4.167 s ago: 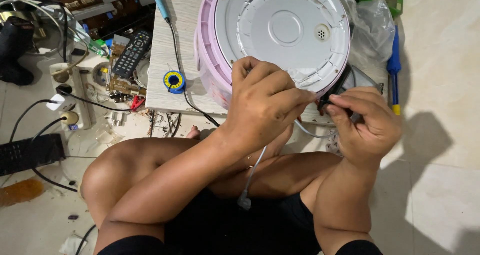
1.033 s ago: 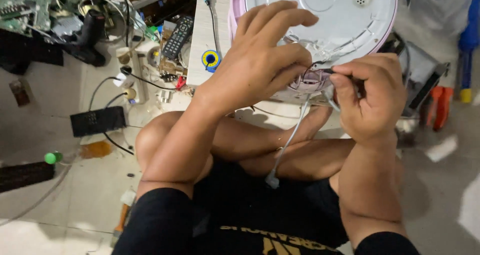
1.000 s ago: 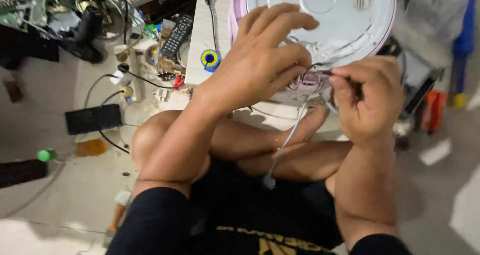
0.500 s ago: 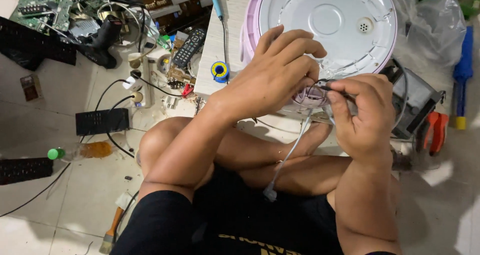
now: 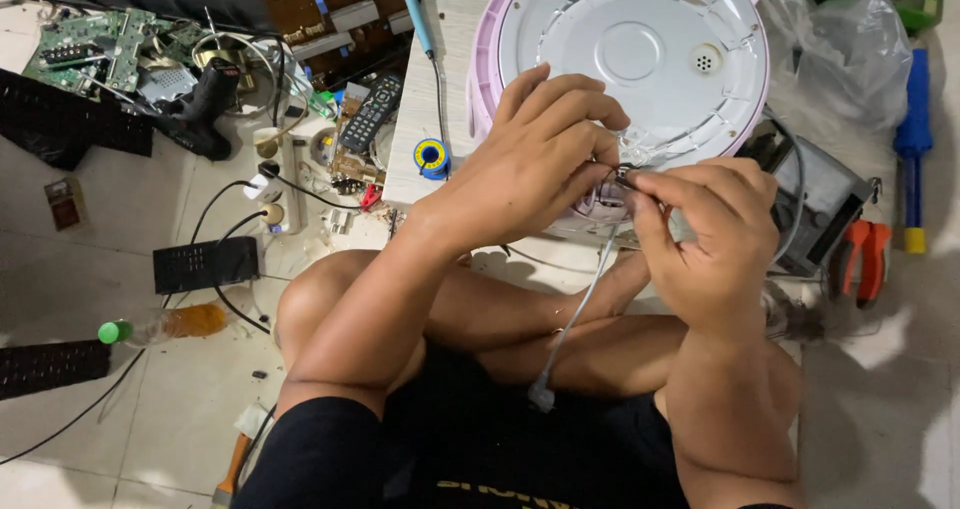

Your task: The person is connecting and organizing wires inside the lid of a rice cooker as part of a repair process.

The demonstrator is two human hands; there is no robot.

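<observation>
Pink-rimmed round appliance [image 5: 640, 59] lies near the surface's [image 5: 420, 159] front edge. Left hand [image 5: 530, 164] curls on its rim; right hand [image 5: 715, 239] pinches what may be a thin dark tool [image 5: 625, 181]. Blue-and-yellow solder spool [image 5: 432, 156] sits beside.

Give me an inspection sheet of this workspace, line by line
Surface: pale board on tiled floor.
Job's things: pink-rimmed round appliance, base up; grey wire hangs from its edge.
Clutter: solder reel, remote control, circuit boards, orange pliers, blue screwdriver, plastic bag.
Hands: left hand on the appliance's edge; right hand pinches a small dark part.
Cables: black leads, power strip.
Surroundings: soldering iron, bottle.
</observation>
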